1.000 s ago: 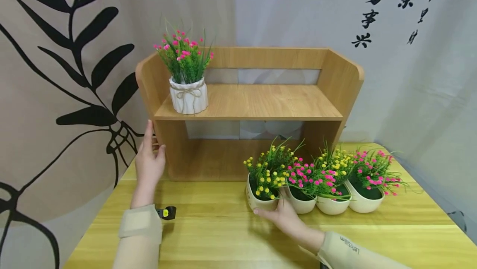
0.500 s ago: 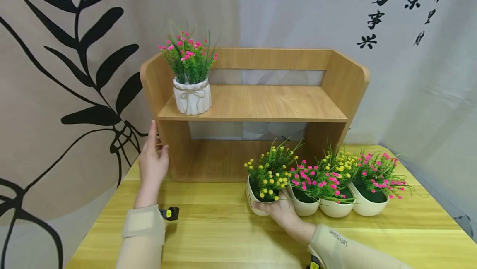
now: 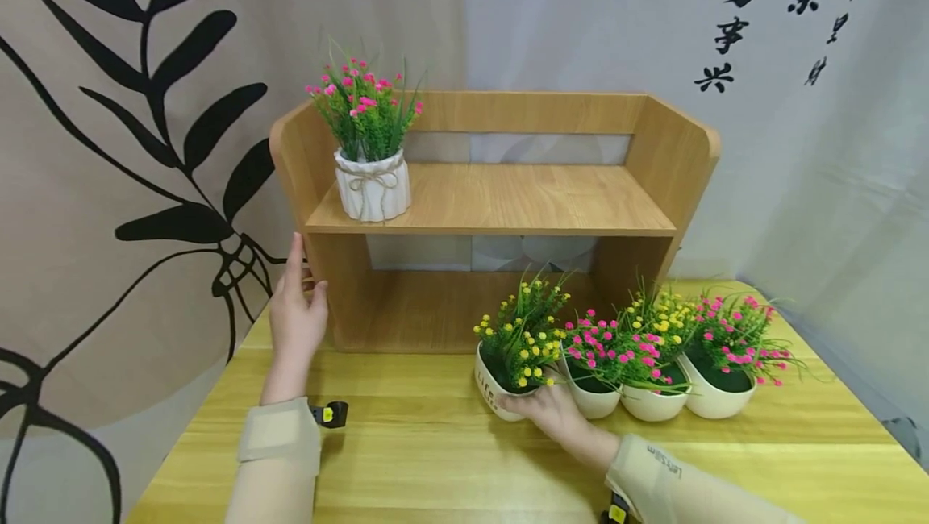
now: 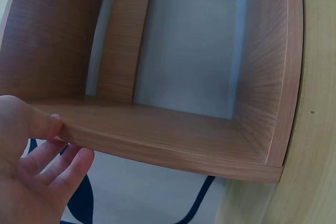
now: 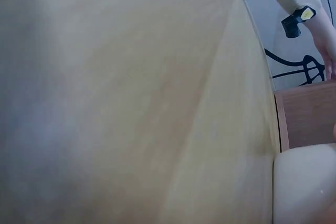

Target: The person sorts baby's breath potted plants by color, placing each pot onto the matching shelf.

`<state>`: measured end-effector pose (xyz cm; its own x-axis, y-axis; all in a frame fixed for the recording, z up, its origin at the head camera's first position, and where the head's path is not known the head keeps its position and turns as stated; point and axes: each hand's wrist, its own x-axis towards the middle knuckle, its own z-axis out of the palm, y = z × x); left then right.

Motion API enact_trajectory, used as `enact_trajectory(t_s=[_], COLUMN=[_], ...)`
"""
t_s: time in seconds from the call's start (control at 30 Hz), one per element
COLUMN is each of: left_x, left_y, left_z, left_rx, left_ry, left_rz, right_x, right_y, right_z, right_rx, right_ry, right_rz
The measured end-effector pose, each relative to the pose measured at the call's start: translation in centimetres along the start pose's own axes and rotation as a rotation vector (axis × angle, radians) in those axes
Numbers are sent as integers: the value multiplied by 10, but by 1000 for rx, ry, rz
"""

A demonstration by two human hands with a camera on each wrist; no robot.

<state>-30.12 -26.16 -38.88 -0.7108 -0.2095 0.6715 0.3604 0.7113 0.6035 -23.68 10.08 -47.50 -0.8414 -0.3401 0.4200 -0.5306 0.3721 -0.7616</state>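
A two-tier wooden desk shelf [image 3: 464, 222] stands on the table. My left hand [image 3: 296, 322] holds its left side panel at the front edge. In the left wrist view the thumb of my left hand [image 4: 37, 156] lies on the panel's edge, the other fingers on its outer side. My right hand [image 3: 555, 415] grips a white flowerpot [image 3: 495, 387] with yellow flowers, slightly tilted, with lettering on its left side. Part of the flowerpot [image 5: 304, 184] shows in the right wrist view; the gripping fingers are mostly hidden there.
Beside the gripped pot, three more white pots stand in a row: one with pink flowers [image 3: 591, 399], one with yellow flowers [image 3: 653, 405], another with pink flowers [image 3: 718, 395]. A white pot tied with twine [image 3: 372, 192] sits at the upper tier's left. Patterned curtains [image 3: 551, 16] hang behind.
My right hand has turned the yellow-flowered pot a little, so its lettering shows more clearly and its leaves lean less to the right. My left hand stays at the shelf's side.
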Motion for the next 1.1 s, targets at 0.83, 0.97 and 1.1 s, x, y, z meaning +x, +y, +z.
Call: enact_trajectory(t_s=[0.83, 0.97, 1.1], left_x=[0, 0, 1], left_y=[0, 1, 2], left_z=[-2, -2, -1], left_rx=[-12, -13, -8], left_ry=[-18, -22, -19], left_rz=[-25, -33, -29], right_x=[-5, -2, 1], right_y=[-30, -39, -46], right_z=[-6, -9, -11], right_rx=[-90, -113, -83], right_ry=[-35, -123, -218], right_rz=[132, 42, 20])
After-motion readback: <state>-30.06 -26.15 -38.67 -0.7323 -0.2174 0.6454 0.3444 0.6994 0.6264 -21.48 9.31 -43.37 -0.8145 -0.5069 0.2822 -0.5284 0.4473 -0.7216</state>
